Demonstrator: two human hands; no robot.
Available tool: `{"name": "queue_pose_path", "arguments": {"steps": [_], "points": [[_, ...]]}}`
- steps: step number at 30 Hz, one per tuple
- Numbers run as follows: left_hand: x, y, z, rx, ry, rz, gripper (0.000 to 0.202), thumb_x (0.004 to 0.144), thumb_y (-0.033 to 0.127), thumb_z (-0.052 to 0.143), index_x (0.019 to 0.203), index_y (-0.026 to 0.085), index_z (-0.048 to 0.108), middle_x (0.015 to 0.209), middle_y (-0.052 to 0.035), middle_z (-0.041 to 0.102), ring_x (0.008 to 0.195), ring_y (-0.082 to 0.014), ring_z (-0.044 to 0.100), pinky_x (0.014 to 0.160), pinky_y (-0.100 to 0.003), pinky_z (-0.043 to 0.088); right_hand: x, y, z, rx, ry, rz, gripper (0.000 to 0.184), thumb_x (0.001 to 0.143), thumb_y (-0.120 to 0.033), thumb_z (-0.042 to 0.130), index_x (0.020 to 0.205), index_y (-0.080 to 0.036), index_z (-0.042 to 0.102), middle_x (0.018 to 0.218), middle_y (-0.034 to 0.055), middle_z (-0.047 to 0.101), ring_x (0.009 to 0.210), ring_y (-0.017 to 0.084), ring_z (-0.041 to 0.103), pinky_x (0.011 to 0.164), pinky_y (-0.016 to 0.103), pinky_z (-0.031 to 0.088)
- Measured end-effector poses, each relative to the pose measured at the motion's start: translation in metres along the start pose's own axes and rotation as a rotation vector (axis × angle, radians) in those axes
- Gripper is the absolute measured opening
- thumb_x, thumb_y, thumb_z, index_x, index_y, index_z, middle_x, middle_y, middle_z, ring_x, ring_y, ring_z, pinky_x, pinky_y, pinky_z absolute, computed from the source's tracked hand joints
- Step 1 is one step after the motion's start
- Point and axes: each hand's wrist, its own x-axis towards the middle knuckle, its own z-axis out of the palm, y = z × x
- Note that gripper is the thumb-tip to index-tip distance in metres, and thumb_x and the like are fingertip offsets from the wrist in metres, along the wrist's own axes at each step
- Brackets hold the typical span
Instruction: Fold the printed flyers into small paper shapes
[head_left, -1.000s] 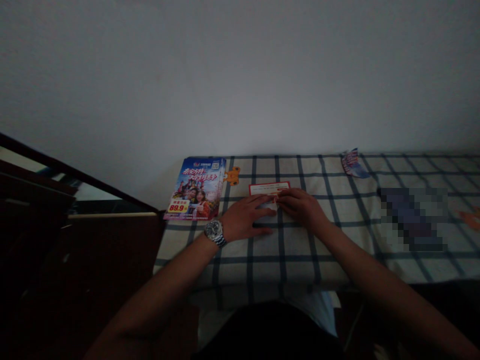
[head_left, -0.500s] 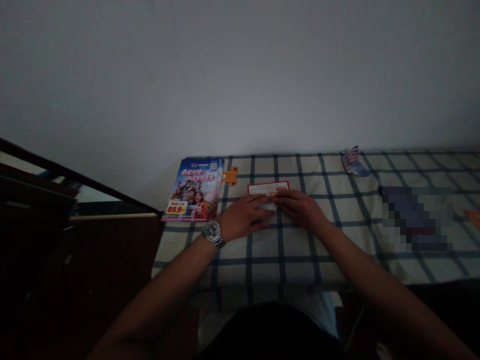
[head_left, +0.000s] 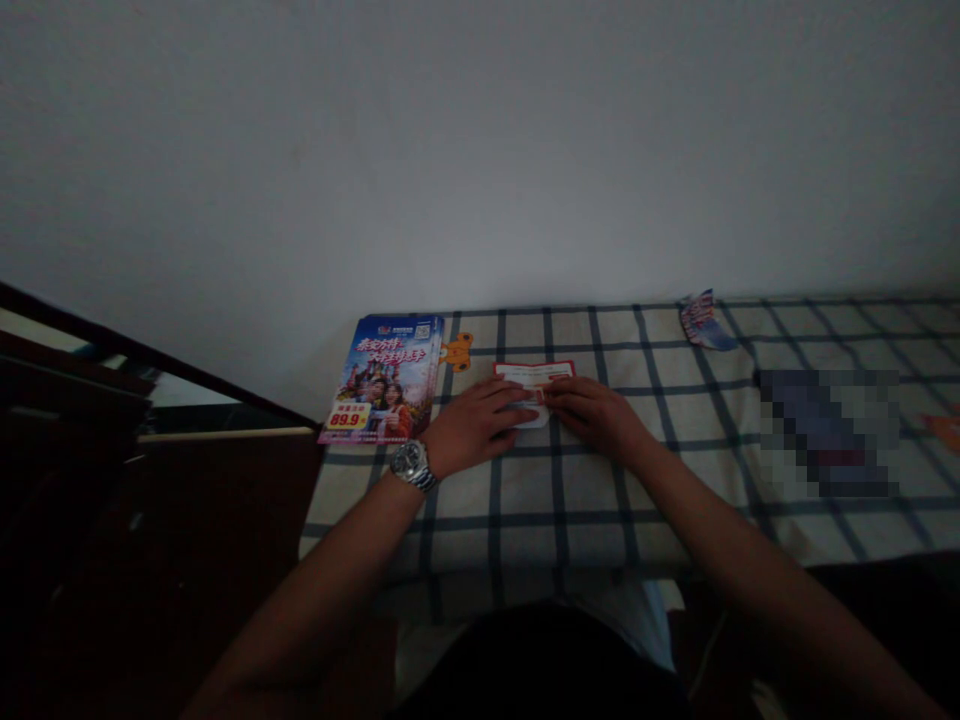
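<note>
A small red-and-white printed paper (head_left: pixel 534 371) lies on the checked cloth, partly folded, its near portion partly covered by my fingers. My left hand (head_left: pixel 480 425) rests flat on its left side, fingers stretched and slightly apart, with a metal watch on the wrist. At the paper's right side, my right hand (head_left: pixel 596 415) has its fingertips pressed together on the paper's edge. To the left of my hands is a stack of blue and pink flyers (head_left: pixel 386 385). An orange bear-shaped piece (head_left: pixel 457 351) lies against the stack's right side.
A checked cloth (head_left: pixel 465 535) covers the table, which meets a plain wall (head_left: pixel 480 160). A creased blue-and-pink paper (head_left: pixel 706 322) stands near the wall on the right. Further right lies a blurred dark object (head_left: pixel 825 435). An orange thing (head_left: pixel 943 430) shows at the right edge.
My left hand has slid left across the paper, uncovering more of its middle. My right hand stays at the paper's right side. The view has shifted slightly.
</note>
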Motion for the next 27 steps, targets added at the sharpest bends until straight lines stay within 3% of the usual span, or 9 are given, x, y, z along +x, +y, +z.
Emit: {"name": "queue_pose_path", "arguments": {"steps": [11,19,27], "points": [[0.003,-0.001,0.004,-0.013,-0.008,-0.051,0.026,0.102,0.028,0.052,0.122,0.027,0.068,0.134,-0.0038,0.066,0.125,-0.0223,0.058,0.109,-0.045,0.046,-0.001,-0.001,-0.001,-0.045,-0.017,-0.026,0.025,0.098,-0.023,0.060,0.120,-0.027,0.072,0.127,0.0094,0.071,0.122,0.026,0.064,0.102,0.048,0.056],[0.006,0.003,0.010,-0.018,0.114,-0.180,0.031,0.101,0.033,0.055,0.130,0.024,0.061,0.125,-0.0074,0.067,0.116,-0.0232,0.061,0.100,-0.042,0.052,-0.001,-0.002,-0.003,-0.018,-0.059,-0.093,0.025,0.096,-0.023,0.063,0.119,-0.029,0.072,0.134,0.0078,0.068,0.128,0.027,0.061,0.108,0.052,0.052],[0.012,0.004,0.016,-0.004,0.176,-0.296,0.032,0.099,0.036,0.058,0.128,0.023,0.058,0.117,-0.0081,0.064,0.113,-0.0260,0.059,0.102,-0.046,0.049,0.000,-0.003,-0.005,-0.004,-0.089,-0.111,0.025,0.097,-0.022,0.062,0.120,-0.027,0.072,0.131,0.0072,0.070,0.127,0.026,0.062,0.111,0.051,0.050]]}}
